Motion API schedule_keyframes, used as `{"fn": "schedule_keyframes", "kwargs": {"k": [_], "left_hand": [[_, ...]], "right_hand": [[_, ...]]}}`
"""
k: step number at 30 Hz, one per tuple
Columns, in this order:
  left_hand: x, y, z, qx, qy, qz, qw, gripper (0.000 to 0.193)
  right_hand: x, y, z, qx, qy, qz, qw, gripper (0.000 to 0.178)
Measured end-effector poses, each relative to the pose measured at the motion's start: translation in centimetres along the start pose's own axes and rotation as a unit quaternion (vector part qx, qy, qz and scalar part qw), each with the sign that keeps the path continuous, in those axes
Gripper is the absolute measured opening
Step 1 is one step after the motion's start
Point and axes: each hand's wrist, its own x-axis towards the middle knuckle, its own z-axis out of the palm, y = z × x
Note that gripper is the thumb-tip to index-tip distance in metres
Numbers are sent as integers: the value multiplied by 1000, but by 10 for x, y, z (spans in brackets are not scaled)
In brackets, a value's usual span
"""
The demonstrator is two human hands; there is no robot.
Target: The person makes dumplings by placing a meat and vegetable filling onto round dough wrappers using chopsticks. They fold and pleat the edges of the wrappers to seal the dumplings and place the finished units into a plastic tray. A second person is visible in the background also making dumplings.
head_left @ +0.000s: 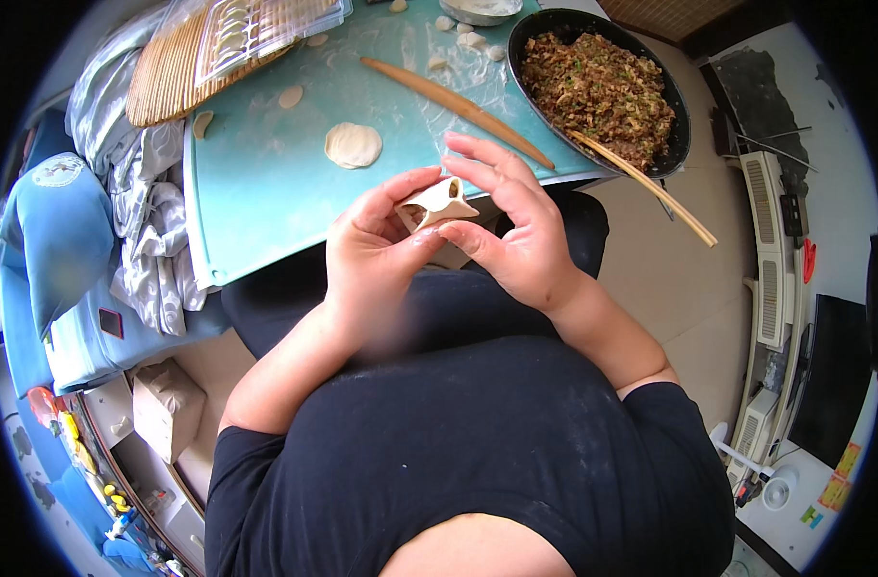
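A partly folded dumpling (437, 204) is held up in front of my body, its pale wrapper pinched together in places. Brown filling shows through gaps at its ends. My left hand (376, 226) is closed round its left side, with the thumb along the near edge. From the right, my right hand (516, 212) steadies it between a thumb at the near edge and fingers bent at the far side. Beyond the hands, a round dumpling wrapper (353, 145) lies flat on the teal mat (266, 207). A tapered wooden rolling pin (448, 106) rests slantwise farther right.
A black bowl of meat filling (602, 87) stands at the table's right edge, with chopsticks (650, 188) jutting out over the floor. Several small dough pieces (470, 40) lie near a metal bowl (481, 10). At the far left are a woven tray (160, 87) and clear plastic trays (256, 38).
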Motion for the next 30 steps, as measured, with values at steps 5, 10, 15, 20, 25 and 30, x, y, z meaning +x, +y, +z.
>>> {"fn": "schedule_keyframes", "kwargs": {"k": [5, 10, 15, 20, 25, 30], "left_hand": [[-2, 2, -2, 5, -14, -57, 998, 38], [-2, 0, -4, 12, -23, -53, 998, 38], [-1, -1, -4, 48, -35, -44, 997, 36], [2, 0, 1, -4, -32, -47, 998, 35], [4, 1, 1, 6, -36, -70, 997, 39], [4, -3, -5, 28, -45, -92, 994, 39]], "right_hand": [[1, 10, 1, -33, 0, -85, 996, 32], [5, 9, -1, -77, 14, -132, 988, 27], [4, 8, -3, -140, 26, -165, 976, 24], [5, 3, -8, -231, 16, -187, 955, 20], [3, 1, -9, -279, -7, -176, 944, 19], [5, 9, -4, -111, -2, -116, 987, 23]]}}
